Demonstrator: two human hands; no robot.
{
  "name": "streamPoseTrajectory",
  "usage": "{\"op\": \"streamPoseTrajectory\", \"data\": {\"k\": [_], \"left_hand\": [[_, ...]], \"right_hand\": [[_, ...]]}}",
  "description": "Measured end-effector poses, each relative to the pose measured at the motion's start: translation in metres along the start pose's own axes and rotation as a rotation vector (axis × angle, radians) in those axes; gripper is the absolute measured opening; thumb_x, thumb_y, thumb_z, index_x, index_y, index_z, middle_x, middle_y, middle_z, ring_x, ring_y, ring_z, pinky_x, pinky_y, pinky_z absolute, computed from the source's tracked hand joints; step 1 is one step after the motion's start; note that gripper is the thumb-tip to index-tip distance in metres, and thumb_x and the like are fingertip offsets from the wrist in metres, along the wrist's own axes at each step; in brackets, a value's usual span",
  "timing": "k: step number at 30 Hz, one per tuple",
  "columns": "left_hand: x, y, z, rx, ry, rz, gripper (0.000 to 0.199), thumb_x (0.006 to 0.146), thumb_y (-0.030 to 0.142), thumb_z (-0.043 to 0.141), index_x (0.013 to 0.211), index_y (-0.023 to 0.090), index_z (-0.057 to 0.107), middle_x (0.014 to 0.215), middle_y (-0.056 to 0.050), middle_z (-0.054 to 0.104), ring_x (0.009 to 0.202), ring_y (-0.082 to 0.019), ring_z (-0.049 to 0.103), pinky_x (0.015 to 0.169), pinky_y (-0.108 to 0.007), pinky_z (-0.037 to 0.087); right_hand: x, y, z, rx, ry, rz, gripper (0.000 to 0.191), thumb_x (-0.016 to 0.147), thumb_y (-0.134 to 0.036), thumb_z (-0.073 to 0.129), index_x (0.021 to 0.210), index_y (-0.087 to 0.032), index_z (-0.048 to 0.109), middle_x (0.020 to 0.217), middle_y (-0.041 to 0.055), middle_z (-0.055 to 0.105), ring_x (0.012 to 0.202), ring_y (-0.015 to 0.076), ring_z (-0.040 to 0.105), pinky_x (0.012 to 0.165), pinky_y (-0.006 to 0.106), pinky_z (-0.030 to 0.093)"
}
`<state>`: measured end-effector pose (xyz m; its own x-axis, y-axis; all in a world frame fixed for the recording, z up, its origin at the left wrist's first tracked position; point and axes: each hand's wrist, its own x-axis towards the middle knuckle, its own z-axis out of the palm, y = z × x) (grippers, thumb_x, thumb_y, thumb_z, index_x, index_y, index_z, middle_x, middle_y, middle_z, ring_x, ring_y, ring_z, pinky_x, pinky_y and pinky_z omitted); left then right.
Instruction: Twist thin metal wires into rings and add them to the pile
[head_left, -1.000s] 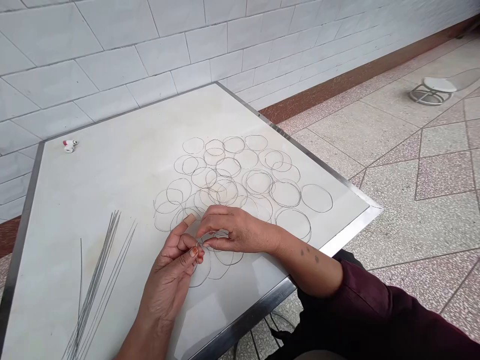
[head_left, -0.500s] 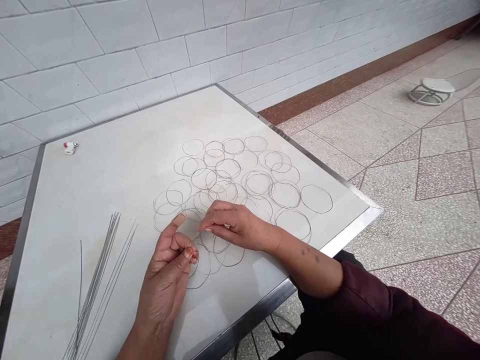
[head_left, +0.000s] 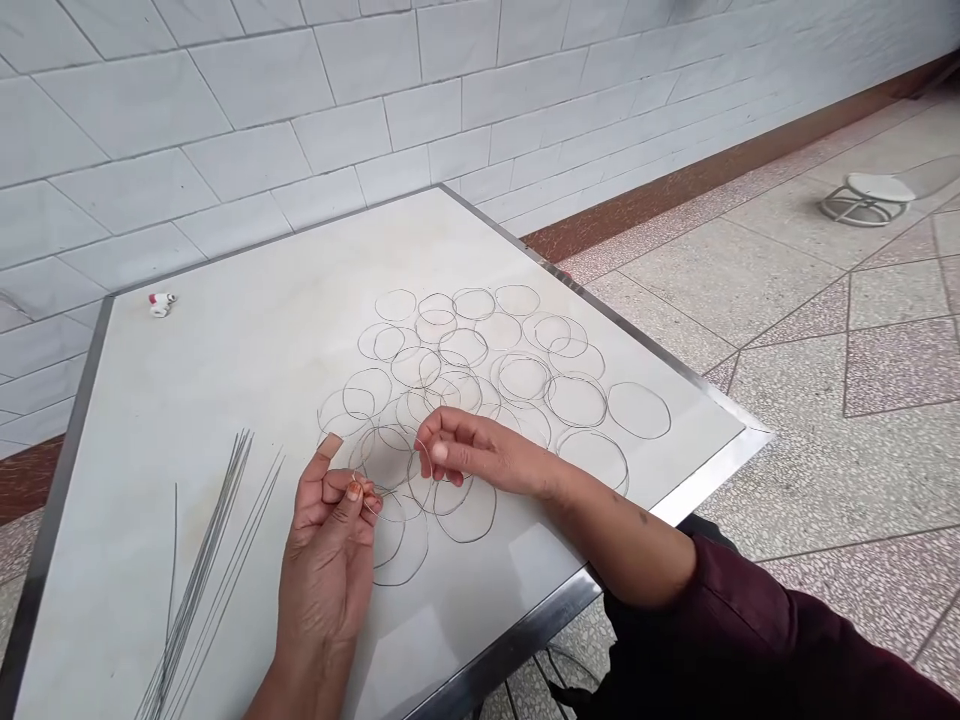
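My left hand (head_left: 328,545) pinches a thin wire ring (head_left: 430,462) between thumb and fingers, above the white table. A tan wrap covers the tip of its index finger. My right hand (head_left: 484,450) is at the right side of this ring, fingers curled and thumb against the wire. Below and beyond both hands lie several wire rings (head_left: 640,383), many overlapping. Left of my left hand rests a bundle of straight wires (head_left: 204,570), with a few lying apart from it.
The white table (head_left: 247,350) has a metal edge (head_left: 517,640) and stands against a tiled wall (head_left: 247,80). A small red and white object (head_left: 161,305) sits near its far left corner. A low round stool (head_left: 866,198) is on the floor at right.
My hands have moved apart, and the ring now spans open between them. Earlier both hands were close together at the wire ends. The view has shifted slightly.
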<state>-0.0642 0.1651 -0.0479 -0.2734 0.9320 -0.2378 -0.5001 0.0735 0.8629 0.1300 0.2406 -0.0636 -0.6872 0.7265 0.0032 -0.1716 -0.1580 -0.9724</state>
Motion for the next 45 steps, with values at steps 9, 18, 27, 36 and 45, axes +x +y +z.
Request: {"op": "streamPoseTrajectory", "data": {"k": [9, 18, 27, 36, 45], "left_hand": [[0.001, 0.001, -0.003, -0.002, 0.063, 0.033, 0.052, 0.075, 0.016, 0.080, 0.124, 0.029, 0.069, 0.079, 0.004, 0.054, 0.076, -0.009, 0.055, 0.070, -0.018, 0.052], [0.000, -0.002, -0.004, 0.048, 0.080, 0.051, 0.050, 0.074, 0.020, 0.081, 0.122, 0.029, 0.069, 0.079, 0.004, 0.058, 0.077, -0.010, 0.059, 0.068, -0.018, 0.052], [0.001, -0.001, -0.001, -0.023, 0.105, -0.014, 0.046, 0.071, 0.018, 0.084, 0.114, 0.026, 0.072, 0.076, 0.005, 0.058, 0.077, -0.010, 0.060, 0.068, -0.017, 0.054], [0.001, -0.002, -0.003, -0.126, 0.151, -0.044, 0.045, 0.070, 0.011, 0.083, 0.112, 0.023, 0.072, 0.074, 0.005, 0.059, 0.078, -0.008, 0.060, 0.070, -0.016, 0.055], [0.003, -0.001, -0.005, 0.024, 0.164, 0.106, 0.042, 0.070, 0.018, 0.083, 0.110, 0.026, 0.072, 0.077, 0.004, 0.060, 0.076, -0.010, 0.059, 0.071, -0.021, 0.053]], "right_hand": [[0.004, 0.008, 0.001, 0.172, -0.068, 0.066, 0.020, 0.085, -0.026, 0.072, 0.100, -0.016, 0.062, 0.088, 0.0020, 0.070, 0.075, 0.0088, 0.064, 0.065, 0.020, 0.049], [0.003, 0.010, 0.014, 0.170, -0.140, 0.092, 0.015, 0.080, -0.020, 0.076, 0.092, -0.016, 0.069, 0.084, -0.0010, 0.066, 0.076, 0.0082, 0.060, 0.068, 0.021, 0.049], [0.005, 0.014, 0.023, 0.213, -0.028, 0.009, 0.022, 0.081, -0.033, 0.077, 0.086, -0.016, 0.063, 0.083, 0.0002, 0.067, 0.074, 0.0099, 0.062, 0.069, 0.024, 0.050], [0.006, 0.018, 0.033, 0.233, 0.108, -0.029, 0.023, 0.083, -0.035, 0.075, 0.085, -0.017, 0.062, 0.076, -0.0017, 0.064, 0.069, 0.0094, 0.058, 0.071, 0.026, 0.049], [0.006, 0.028, 0.027, -0.183, 0.243, -0.120, 0.026, 0.085, -0.034, 0.073, 0.101, -0.021, 0.057, 0.094, 0.0010, 0.061, 0.076, 0.0116, 0.058, 0.070, 0.028, 0.053]]}}
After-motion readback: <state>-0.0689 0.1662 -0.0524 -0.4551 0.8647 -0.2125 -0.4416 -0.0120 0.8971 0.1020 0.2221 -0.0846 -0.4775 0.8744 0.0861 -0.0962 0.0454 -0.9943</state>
